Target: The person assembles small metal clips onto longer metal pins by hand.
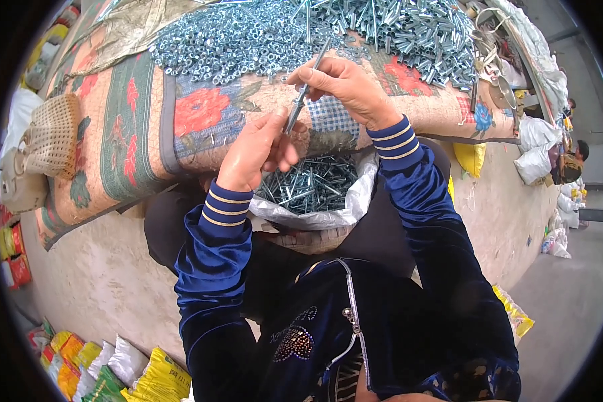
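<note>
A long metal anchor bolt (297,109) is held at a slant between my hands, with a nut or collar partway along it. My left hand (260,149) pinches its thicker lower end between thumb and fingers. Around the thin upper shaft, my right hand (345,87) has its thumb and fingers closed. Below my hands, between my knees, stands a white sack (342,218) with many similar bolts (308,184) in it. Just beyond, a heap of loose nuts (248,47) lies on a quilt-covered table (211,137). Metal sleeves (422,40) are piled to its right.
A perforated tan basket (52,134) and a beige plastic jug (20,184) are at the left table edge. Colourful bags (157,375) lie on the floor at lower left. White sacks (536,147) and another person (573,161) are at far right.
</note>
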Tool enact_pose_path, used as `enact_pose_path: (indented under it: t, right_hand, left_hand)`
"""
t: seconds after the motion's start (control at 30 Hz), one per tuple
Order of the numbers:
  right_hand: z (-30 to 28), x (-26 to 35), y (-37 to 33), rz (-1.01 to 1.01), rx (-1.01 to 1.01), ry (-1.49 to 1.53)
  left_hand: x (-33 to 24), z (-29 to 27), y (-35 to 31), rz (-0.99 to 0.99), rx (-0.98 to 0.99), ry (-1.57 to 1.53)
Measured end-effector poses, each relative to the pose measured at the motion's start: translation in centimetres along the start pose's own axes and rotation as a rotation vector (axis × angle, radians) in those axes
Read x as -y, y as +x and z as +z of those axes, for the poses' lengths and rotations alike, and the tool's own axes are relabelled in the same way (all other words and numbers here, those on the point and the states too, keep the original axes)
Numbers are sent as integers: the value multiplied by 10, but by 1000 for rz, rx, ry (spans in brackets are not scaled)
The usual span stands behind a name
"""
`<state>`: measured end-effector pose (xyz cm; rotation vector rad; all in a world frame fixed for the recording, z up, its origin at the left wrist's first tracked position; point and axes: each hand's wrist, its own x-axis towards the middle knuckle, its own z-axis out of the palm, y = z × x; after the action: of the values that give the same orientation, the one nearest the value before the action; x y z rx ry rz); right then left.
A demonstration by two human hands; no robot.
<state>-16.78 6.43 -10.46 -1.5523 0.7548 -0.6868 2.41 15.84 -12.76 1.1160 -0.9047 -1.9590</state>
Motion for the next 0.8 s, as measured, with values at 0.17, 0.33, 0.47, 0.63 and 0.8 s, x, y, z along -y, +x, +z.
enact_pose_path:
  t: [0.17,0.33,0.47,0.63,0.8]
  right_hand:
    - [3,0,1,-99,-57,285]
    - [-10,8,1,211,-158,-481]
    - [7,-2,3,-152,-289,-105]
    - [-11,9,-1,172,-207,-489]
    - [-15,-3,6,-103,-197,-43]
  left_hand:
    - [11,-8,8,109,62,-204]
    - [14,10,5,238,-220,-136]
    - [12,17,4,381,-356,42]
    - [8,23,-1,428,-405,131]
    - [6,24,1,445,-422,187]
